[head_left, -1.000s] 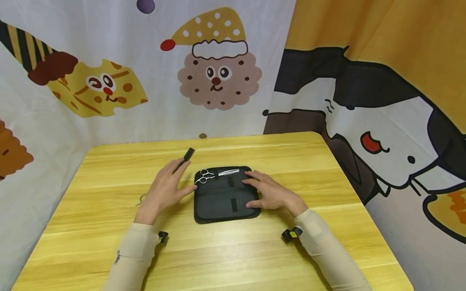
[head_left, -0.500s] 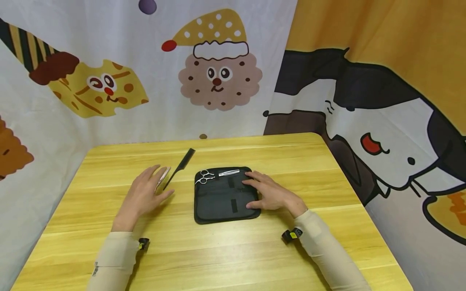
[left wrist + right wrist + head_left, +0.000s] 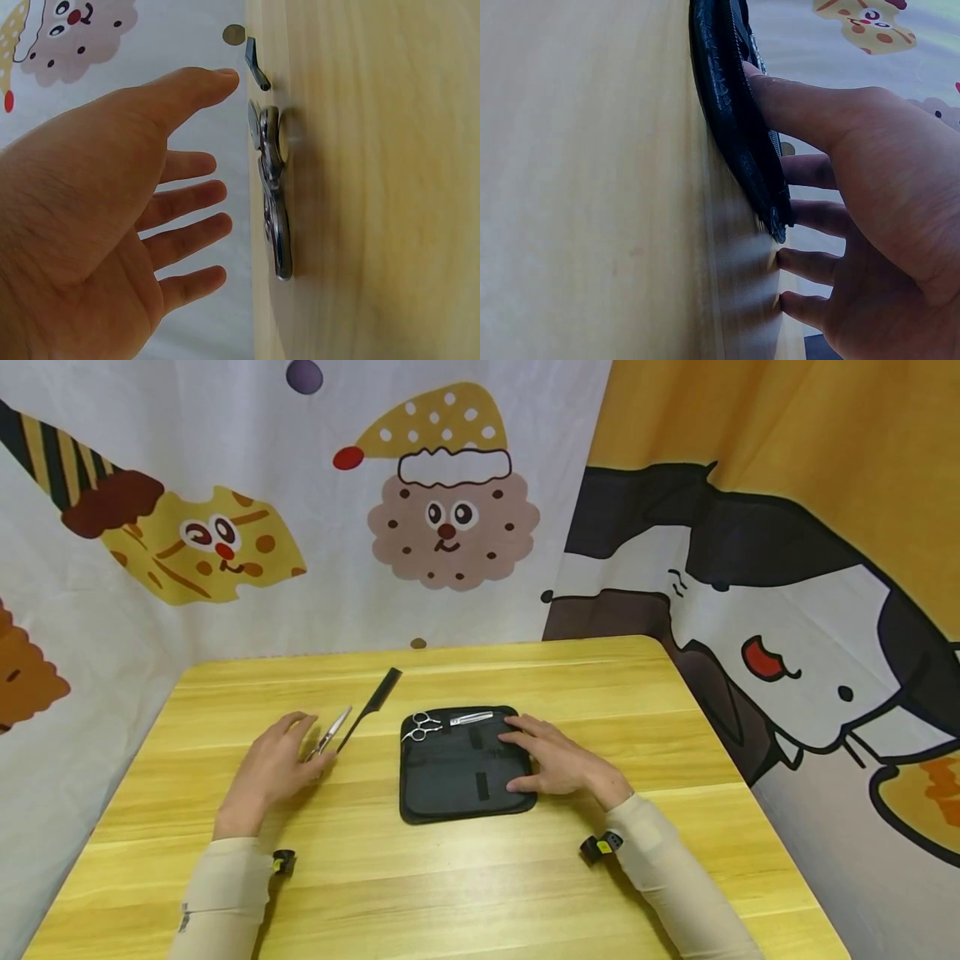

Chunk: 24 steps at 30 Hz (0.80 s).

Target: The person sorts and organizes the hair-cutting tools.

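Observation:
My left hand is over the left side of the table beside a pair of silver scissors. Its fingers are extended, and in the left wrist view a gap separates them from the scissors' handles. A black tail comb lies just right of those scissors. At the centre lies a black zip case. A second pair of scissors is tucked in it, rings and part of the blade showing. My right hand rests on the case's right edge, thumb on the rim and fingers loosely spread.
The wooden table has its back edge against a cartoon-print curtain. Small black devices are strapped at both wrists.
My left hand has moved left, away from the case and past the comb, uncovering the comb and the loose scissors. My right hand stays on the case.

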Tool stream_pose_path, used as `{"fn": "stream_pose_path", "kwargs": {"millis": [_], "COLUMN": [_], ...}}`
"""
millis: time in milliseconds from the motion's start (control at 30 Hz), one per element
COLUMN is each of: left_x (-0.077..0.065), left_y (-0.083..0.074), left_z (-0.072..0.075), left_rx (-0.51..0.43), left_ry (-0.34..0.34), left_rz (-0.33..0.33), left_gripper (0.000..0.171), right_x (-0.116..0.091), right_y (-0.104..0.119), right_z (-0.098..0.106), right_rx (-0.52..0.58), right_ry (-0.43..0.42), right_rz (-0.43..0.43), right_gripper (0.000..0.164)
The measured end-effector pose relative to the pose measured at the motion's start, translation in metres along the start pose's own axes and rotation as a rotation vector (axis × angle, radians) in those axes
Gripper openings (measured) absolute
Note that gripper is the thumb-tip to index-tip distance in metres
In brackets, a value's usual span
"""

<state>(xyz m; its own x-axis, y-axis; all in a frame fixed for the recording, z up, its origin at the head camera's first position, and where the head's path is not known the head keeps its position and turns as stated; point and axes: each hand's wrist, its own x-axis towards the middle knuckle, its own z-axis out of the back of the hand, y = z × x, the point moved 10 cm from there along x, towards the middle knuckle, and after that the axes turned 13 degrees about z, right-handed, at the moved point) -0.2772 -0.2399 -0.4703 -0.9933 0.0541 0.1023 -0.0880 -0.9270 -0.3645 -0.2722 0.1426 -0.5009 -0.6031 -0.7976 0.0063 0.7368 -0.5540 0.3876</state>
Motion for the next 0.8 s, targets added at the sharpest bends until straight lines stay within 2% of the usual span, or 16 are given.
{"fn": "stream_pose_path", "kwargs": {"millis": [100, 233, 467, 800], "left_x": [-0.0003, -0.0004, -0.0016, -0.0002], "left_y": [0.0061, 0.009, 0.0089, 0.0076], "left_z": [-0.0026, -0.0039, -0.0055, -0.0075], "left_rx": [0.001, 0.009, 0.021, 0.007], "left_ry": [0.036, 0.05, 0.047, 0.061], "left_rz": [0.038, 0.058, 0.056, 0.061], "left_gripper": [0.069, 0.062, 0.038, 0.024], "right_x": [0.0001, -0.0003, 0.0, -0.0003], "right_y": [0.0009, 0.0013, 0.0008, 0.0017], "right_z": [0.0002, 0.0006, -0.0003, 0.0013], "right_rx": [0.003, 0.003, -0.007, -0.001], "right_ry": [-0.003, -0.004, 0.001, 0.001], "right_rz": [0.005, 0.005, 0.004, 0.0], "right_gripper": [0.085, 0.085, 0.085, 0.085]}}
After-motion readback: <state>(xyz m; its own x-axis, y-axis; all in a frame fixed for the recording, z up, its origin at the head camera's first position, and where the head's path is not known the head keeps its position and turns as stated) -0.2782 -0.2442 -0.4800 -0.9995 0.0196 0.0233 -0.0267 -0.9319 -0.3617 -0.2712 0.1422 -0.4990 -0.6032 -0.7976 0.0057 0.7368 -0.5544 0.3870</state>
